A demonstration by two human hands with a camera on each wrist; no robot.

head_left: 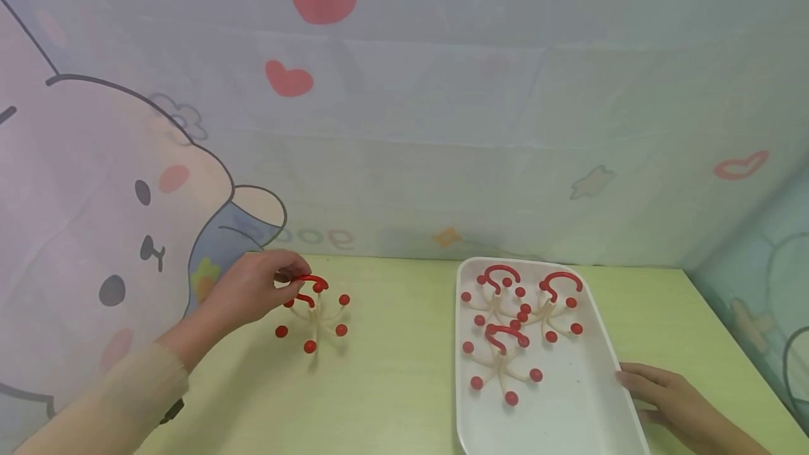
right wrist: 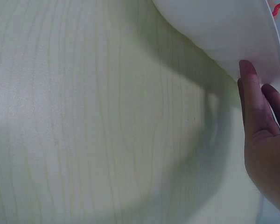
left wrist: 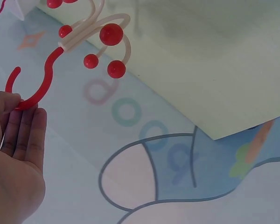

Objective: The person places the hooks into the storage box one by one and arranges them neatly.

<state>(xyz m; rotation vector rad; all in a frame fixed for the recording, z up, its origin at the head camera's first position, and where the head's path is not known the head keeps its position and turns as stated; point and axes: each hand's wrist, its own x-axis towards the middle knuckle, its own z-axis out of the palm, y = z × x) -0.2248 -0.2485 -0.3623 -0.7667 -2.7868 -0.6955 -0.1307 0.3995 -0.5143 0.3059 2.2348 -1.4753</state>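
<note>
My left hand (head_left: 255, 290) pinches the curved red hook of a hanger (head_left: 314, 314) between thumb and fingers. The hanger's cream arms spread out below, each tipped with a red ball. In the left wrist view, the red hook (left wrist: 45, 77) runs from my fingertips up to the cream stem. At the right, my right hand (head_left: 673, 399) holds the side of a white tray (head_left: 603, 385), with a fingertip over its rim. Fingers (right wrist: 252, 93) lie against the tray's outer wall in the right wrist view. Part of that hand falls outside this view.
Inside the tray's left and far part stand three similar hangers, one of them nearest me (head_left: 501, 364). The pale green wood-grain table (head_left: 392, 343) lies under everything. A printed cloth (head_left: 430, 104) with hearts and a cartoon animal hangs behind the table.
</note>
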